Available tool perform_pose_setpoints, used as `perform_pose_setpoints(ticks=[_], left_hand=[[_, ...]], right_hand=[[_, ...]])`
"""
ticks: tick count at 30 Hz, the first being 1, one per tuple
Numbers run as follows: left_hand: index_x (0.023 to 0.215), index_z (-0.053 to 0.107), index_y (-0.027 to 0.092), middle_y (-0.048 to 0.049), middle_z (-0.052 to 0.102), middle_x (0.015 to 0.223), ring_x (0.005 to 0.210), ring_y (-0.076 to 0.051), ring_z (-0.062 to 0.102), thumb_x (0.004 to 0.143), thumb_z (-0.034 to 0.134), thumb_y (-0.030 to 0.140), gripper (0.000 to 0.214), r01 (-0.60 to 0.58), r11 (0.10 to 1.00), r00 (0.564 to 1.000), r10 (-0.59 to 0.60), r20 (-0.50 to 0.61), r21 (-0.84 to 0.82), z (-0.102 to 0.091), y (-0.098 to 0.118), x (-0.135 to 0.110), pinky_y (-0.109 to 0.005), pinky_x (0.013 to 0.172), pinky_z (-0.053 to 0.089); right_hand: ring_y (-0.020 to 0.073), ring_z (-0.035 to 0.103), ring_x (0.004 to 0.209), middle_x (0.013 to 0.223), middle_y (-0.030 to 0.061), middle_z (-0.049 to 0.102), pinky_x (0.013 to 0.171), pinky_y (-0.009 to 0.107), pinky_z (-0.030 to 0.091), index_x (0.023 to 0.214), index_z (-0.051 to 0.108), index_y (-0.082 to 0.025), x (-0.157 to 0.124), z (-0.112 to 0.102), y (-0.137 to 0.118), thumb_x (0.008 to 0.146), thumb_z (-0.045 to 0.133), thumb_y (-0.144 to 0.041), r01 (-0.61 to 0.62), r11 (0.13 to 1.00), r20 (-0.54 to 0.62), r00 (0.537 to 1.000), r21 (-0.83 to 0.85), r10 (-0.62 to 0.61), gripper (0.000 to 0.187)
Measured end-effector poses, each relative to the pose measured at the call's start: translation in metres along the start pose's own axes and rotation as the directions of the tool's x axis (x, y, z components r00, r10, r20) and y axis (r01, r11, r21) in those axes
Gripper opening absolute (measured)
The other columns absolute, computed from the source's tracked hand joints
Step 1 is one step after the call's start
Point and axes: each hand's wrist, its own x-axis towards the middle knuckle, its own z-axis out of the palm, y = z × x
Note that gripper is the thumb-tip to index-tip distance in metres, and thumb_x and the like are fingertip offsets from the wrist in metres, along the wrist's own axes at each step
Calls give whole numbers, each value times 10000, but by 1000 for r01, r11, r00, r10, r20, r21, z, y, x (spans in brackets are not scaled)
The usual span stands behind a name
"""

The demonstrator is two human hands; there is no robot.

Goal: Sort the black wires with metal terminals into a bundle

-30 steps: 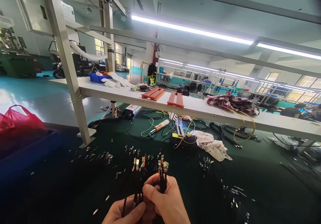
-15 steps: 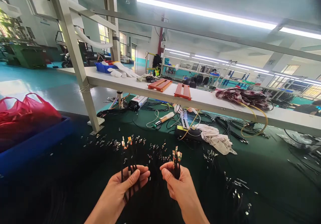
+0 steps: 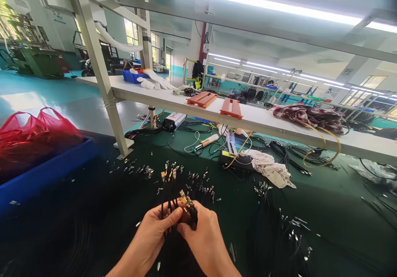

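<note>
My left hand (image 3: 155, 231) and my right hand (image 3: 198, 231) meet low in the middle of the view, each closed on a bundle of thin black wires. The left bundle (image 3: 169, 177) stands up past my fingers, showing small metal terminals on its wire ends. The right bundle's terminals (image 3: 187, 202) tilt toward the left bundle, almost touching my left thumb. Below my hands, the wire tails hang down over a dark green work mat (image 3: 335, 198). Many loose metal terminals (image 3: 198, 181) lie scattered on the mat just beyond my fingers.
A white shelf (image 3: 217, 111) on metal posts crosses the mat, holding orange combs (image 3: 202, 99) and white gloves (image 3: 155, 80). Under it lie coiled black cables (image 3: 283, 157) and crumpled cloth (image 3: 269, 168). A blue crate (image 3: 46, 173) with a red plastic bag (image 3: 40, 134) stands at left.
My hands, apart half a second ago, have come together, bringing the two wire bundles side by side. The right bundle now tilts left. The whole view has shifted slightly.
</note>
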Motion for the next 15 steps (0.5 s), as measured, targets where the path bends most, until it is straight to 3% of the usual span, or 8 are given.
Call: perform_pose_setpoints(ticks=[4,7,10,12,15], left_hand=[[746,740,122,-71,733,769,745,-188,677,570,872,227,244,-34,999,999,34,-17,41,-3,-1,2,-231,711,549],[725,715,94,-109,721,811,821,-252,676,584,865,262,265,-34,997,999,34,-7,72,-2,-2,2,-303,726,569],[659,655,96,-56,648,640,610,-163,631,601,856,303,295,-22,998,999,24,-34,51,-4,-1,4,-267,615,561],[656,616,109,41,489,498,390,-46,429,632,830,374,342,-27,1000,995,27,-95,2,-11,2,6,-169,406,439],[701,611,106,110,287,445,327,6,178,667,788,446,385,-60,996,974,43,-224,-70,-36,11,6,-108,279,179]], right_hand=[[178,603,683,766,-4,667,619,255,423,886,653,-207,-2,-4,-1,743,536,-102,-23,997,-28,999,-68,21,213],[144,522,648,704,-14,613,582,241,364,741,630,-186,-3,-10,-4,752,472,-96,-12,1000,4,1000,-23,12,182],[108,439,604,659,-25,544,545,225,318,725,619,-165,-1,-17,-1,771,493,-118,-61,991,12,998,122,60,142],[83,386,535,618,-34,500,488,209,281,763,614,-151,2,-26,6,800,573,-218,-120,941,27,993,317,117,87],[59,351,442,609,-13,550,405,188,218,772,548,-153,9,-56,23,755,685,-431,-144,845,-7,985,515,172,310]])
